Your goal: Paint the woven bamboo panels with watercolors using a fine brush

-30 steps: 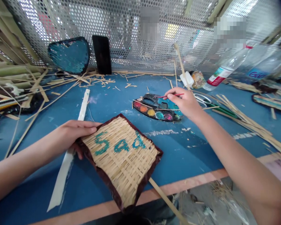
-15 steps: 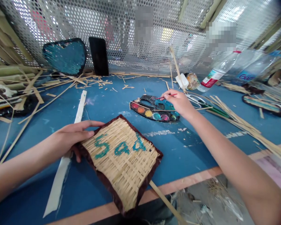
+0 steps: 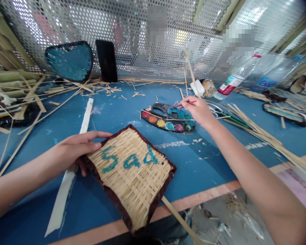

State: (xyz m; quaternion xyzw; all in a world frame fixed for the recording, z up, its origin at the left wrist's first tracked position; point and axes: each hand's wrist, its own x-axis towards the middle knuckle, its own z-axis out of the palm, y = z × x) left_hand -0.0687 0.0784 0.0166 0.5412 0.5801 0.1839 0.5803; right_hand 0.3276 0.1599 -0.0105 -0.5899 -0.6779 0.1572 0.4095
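Observation:
My left hand grips the left corner of a woven bamboo panel, thumb on top and other fingers partly hidden beneath. The panel has a dark brown border, a stick at its lower right side, and teal painted letters across its upper part. Over the black paint palette, my right hand pinches a thin red paintbrush. The brush tip points left and down at the palette's mixing area, where teal paint is smeared. Several coloured paint wells line the palette's near edge.
A white strip lies left of the panel. A phone and a blue heart-shaped piece lean against the perforated metal screen. Scissors, bamboo strips and a plastic bottle are at the right. Bamboo scraps litter the back.
My right hand and the paintbrush have shifted slightly right over the palette. My left hand still holds the panel; the whole view has moved slightly.

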